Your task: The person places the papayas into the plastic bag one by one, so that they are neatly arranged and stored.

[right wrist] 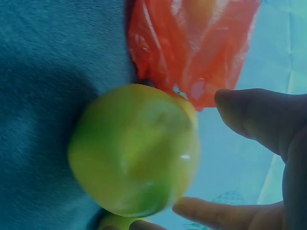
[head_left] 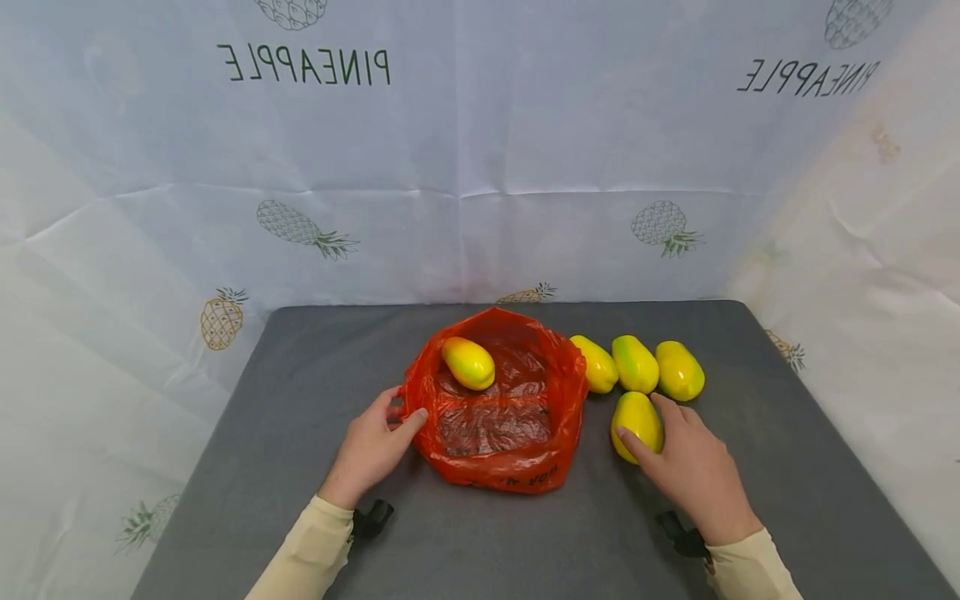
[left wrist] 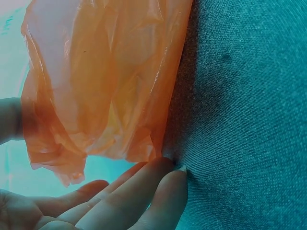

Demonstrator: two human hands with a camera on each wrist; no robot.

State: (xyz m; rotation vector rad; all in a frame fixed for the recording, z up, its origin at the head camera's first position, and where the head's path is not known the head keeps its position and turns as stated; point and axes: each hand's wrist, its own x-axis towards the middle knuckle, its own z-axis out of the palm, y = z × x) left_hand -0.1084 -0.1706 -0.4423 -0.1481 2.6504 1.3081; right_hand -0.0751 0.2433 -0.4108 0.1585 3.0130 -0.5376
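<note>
A red plastic bag [head_left: 495, 467] stands with its mouth wide on the table, and one yellow-orange mango [head_left: 468, 364] lies inside at its far left. My left hand [head_left: 375, 446] holds the bag's left rim, thumb on the inner side and fingers outside. In the left wrist view the fingers [left wrist: 129, 196] reach low along the bag wall [left wrist: 105, 76]. To the bag's right, my right hand [head_left: 693, 467] is spread around a yellow-green mango [head_left: 632, 421]. The right wrist view shows the thumb [right wrist: 254, 115] apart from this mango [right wrist: 134, 153], with a fingertip right at its edge.
Three more mangoes stand in a row behind the right hand: a left one [head_left: 597, 367] beside the bag, a middle one [head_left: 634, 364] and a right one [head_left: 679, 371]. The grey table [head_left: 525, 550] is backed by a white pineapple-print cloth [head_left: 450, 150].
</note>
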